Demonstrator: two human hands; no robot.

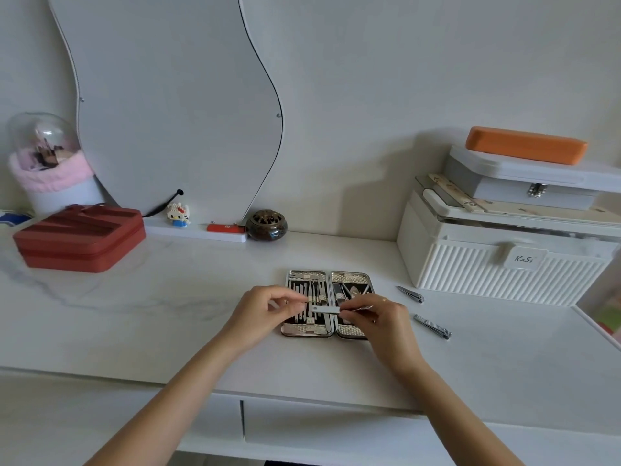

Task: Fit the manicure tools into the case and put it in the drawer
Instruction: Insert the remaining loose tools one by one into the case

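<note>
An open manicure case (pixel 304 331) with a silver rim lies flat on the white desk, several metal tools strapped into both halves. Above its middle I hold a small silver nail clipper (pixel 325 310) level. My left hand (pixel 265 314) pinches its left end and my right hand (pixel 379 319) pinches its right end, covering the lower part of the case's right half. Two more nail clippers lie loose to the right of the case, one nearer the box (pixel 410 294) and one closer to me (pixel 432 326). A closed drawer front (pixel 329 428) sits below the desk edge.
A white ribbed storage box (pixel 504 264) with a grey box and an orange case on top stands at the right. A red zip case (pixel 79 238), a pink-rimmed domed jar (pixel 50 166), a wavy mirror (pixel 174 105), a small figurine (pixel 178 214) and a brown burner (pixel 266 225) line the back.
</note>
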